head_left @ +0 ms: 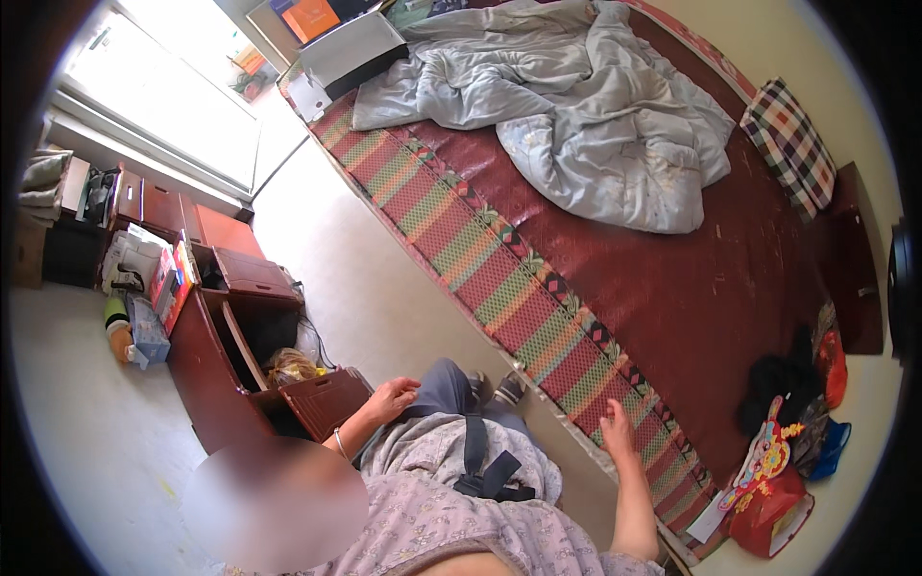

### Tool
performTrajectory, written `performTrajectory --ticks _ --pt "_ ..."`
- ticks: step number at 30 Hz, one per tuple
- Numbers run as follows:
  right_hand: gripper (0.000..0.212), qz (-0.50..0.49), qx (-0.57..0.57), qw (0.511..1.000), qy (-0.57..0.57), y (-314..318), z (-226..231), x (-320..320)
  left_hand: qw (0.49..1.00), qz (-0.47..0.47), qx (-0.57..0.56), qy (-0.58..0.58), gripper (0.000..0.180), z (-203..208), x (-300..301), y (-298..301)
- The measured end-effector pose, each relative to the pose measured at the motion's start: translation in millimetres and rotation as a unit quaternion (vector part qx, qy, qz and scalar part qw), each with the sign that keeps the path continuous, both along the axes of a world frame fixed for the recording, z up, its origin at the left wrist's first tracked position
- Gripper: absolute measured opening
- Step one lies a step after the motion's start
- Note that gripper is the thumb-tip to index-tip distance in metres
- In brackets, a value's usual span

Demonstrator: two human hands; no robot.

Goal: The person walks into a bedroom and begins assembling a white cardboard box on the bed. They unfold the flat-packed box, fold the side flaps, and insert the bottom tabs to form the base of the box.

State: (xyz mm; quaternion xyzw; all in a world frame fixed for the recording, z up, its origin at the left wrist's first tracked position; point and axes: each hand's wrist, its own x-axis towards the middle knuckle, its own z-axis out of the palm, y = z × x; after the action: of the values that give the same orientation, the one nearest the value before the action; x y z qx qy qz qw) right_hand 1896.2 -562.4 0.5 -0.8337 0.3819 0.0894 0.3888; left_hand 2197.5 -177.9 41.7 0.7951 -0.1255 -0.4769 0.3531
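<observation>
My left hand [394,398] hovers over my lap, fingers stretched out and nothing in them. Beside it is a dark red wooden cabinet [206,384] with a pulled-out drawer or flap [327,405], and a tan bundle [291,367] shows in a compartment behind. My right hand [618,432] is raised by the edge of the bed, over or against the striped woven border [538,331]; whether it touches cannot be told. Its fingers are partly spread and hold nothing visible. A crumpled pale blue quilt [615,125] lies on the bed's dark red cover [663,278].
A checked pillow [789,144] leans at the far right. Nearer are a red container [768,518], a colourful ornament [764,456] and dark cloth [773,389]. An open box [351,58] stands at the bed's far corner. Pale floor [336,259] runs between bed and cabinet toward a bright door [163,106].
</observation>
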Motion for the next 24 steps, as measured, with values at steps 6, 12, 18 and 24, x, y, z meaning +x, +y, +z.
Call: performTrajectory --ticks 6,12,18,24 --pt "0.052 0.089 -0.106 0.990 -0.009 -39 -6 171 0.998 0.042 -0.021 0.051 0.030 -30 93 -3" --pt "0.057 0.062 -0.109 0.991 -0.036 -52 -34 337 0.986 -0.127 -0.034 -0.104 0.030 -56 274 -45" --pt "0.052 0.077 0.032 0.997 -0.005 5 -32 437 0.991 0.042 -0.050 -0.119 0.028 -22 429 -13" --pt "0.046 0.133 0.084 0.987 0.023 44 -8 495 0.970 0.222 -0.054 -0.080 0.036 19 484 43"
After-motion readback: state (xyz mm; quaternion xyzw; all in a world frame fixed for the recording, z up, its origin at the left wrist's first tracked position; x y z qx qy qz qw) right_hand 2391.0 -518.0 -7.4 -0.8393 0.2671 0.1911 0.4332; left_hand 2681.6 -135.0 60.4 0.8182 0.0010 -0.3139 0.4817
